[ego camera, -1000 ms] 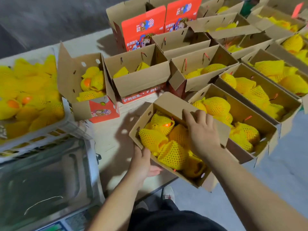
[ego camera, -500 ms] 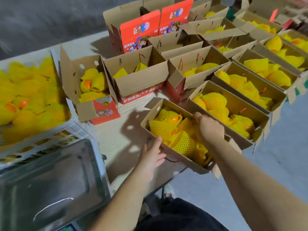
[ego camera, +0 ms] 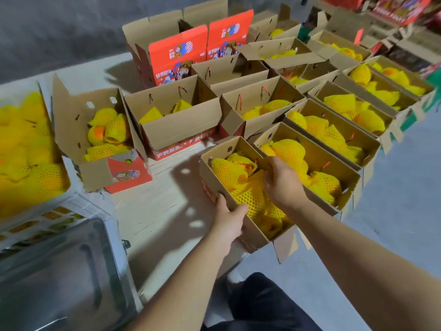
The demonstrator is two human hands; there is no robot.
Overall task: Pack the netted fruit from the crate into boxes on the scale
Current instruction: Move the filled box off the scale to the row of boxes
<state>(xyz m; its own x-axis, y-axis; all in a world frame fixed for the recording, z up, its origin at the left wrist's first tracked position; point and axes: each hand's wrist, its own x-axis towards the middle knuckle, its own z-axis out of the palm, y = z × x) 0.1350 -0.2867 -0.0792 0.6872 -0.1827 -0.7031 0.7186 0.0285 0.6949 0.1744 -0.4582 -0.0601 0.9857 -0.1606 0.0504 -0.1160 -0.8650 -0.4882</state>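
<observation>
A: Where is the box (ego camera: 216,180) you work on now, and how do your hands hold it?

B: It sits on the table (ego camera: 167,211) at the near right edge, filled with netted fruit (ego camera: 229,173); its near end hangs a little over the edge, toward you. Your left hand (ego camera: 228,222) grips the near left wall, fingers curled over the rim; your right hand (ego camera: 282,185) is curled on the far long wall, where this box touches the neighbour box (ego camera: 317,149). So both hands are grasping the same box, one on each long side.

A: Which way does it lie from you?

B: The long axis runs from near right to far left, slanted like the row of filled boxes beside it; you stand at its near short end. The left hand is nearer to you, the right one reaches further in.

A: And the scale (ego camera: 55,271)?

B: It is at your lower left, its steel pan bare, well apart from the box; the crate (ego camera: 35,218) with loose netted fruit stands just behind it. I judge this box is finished and only being set in the row; the next box must come to the scale, so your left hand is the nearer one for that reach; I cannot know which box you take.
</observation>
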